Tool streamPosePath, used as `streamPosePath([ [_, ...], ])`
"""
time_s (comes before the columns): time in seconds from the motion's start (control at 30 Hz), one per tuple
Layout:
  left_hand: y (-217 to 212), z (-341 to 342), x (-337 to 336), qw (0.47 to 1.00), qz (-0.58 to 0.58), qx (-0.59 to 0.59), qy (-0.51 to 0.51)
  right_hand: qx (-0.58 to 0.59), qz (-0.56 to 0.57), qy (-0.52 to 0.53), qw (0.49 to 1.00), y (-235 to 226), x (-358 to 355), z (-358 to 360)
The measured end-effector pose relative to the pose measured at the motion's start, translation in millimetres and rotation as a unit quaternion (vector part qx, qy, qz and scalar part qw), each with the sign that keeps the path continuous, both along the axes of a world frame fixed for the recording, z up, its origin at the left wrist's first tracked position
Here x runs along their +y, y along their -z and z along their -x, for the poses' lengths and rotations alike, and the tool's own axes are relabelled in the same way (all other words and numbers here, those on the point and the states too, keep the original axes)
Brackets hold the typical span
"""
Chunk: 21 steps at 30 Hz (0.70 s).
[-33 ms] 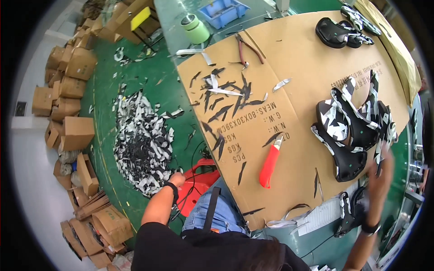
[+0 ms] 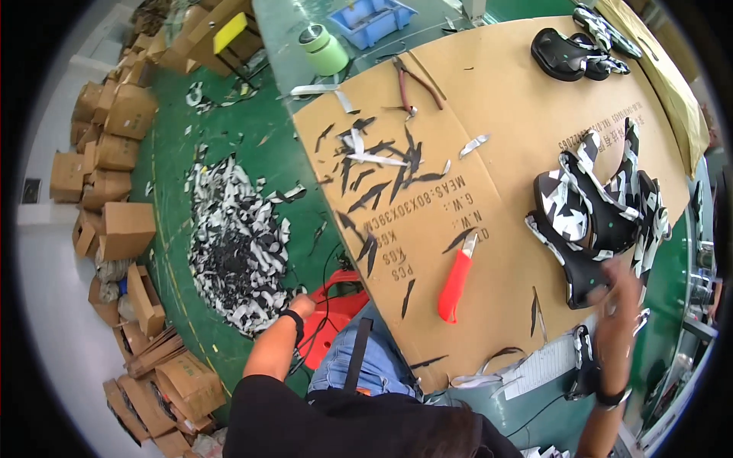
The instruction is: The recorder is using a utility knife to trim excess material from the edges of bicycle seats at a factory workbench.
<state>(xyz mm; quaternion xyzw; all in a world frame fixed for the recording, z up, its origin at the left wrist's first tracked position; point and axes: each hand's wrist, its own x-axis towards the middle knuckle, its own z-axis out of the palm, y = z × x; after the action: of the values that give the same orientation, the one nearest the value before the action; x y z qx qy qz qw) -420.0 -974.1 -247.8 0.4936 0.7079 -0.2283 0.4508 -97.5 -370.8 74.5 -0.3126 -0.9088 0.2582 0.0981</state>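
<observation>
My right hand [image 2: 620,305] is over the near right edge of the cardboard-covered table, at the near end of a cluster of curved black molded parts [image 2: 566,204] edged in black, white and grey camouflage material. Motion smears its fingers, and I cannot make out whether it holds anything. My left hand [image 2: 302,306] hangs low beside the red plastic stool [image 2: 321,340], its fingers mostly hidden. A red-handled utility knife [image 2: 456,284] lies on the cardboard [image 2: 489,328], blade pointing away. Farther off are pliers [image 2: 412,85] with dark red handles, near scattered black and white trim scraps [image 2: 382,160].
A large heap of scraps [image 2: 237,252] covers the green floor on the left, with stacked cartons [image 2: 126,229] along the wall. A light green canister [image 2: 324,52] and a blue bin [image 2: 372,23] stand at the far end. More camouflage-edged parts [image 2: 561,57] lie far right.
My right hand has moved left, from the parts' right side to their near end. My left hand stays by the stool. The view has shifted slightly.
</observation>
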Motion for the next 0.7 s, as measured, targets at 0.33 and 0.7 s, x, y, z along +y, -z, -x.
streamPosePath([
  [0.33, 246.1, 42.5, 89.8, 0.97, -0.159, 0.154, -0.102, -0.076, -0.007, -0.02, 0.997, 136.3, -205.1, 115.0],
  [0.7, 341.3, 125.9, 256.1, 0.96, -0.259, 0.072, -0.074, -0.152, 0.163, 0.292, 0.93, 162.0, -266.0, 126.5],
])
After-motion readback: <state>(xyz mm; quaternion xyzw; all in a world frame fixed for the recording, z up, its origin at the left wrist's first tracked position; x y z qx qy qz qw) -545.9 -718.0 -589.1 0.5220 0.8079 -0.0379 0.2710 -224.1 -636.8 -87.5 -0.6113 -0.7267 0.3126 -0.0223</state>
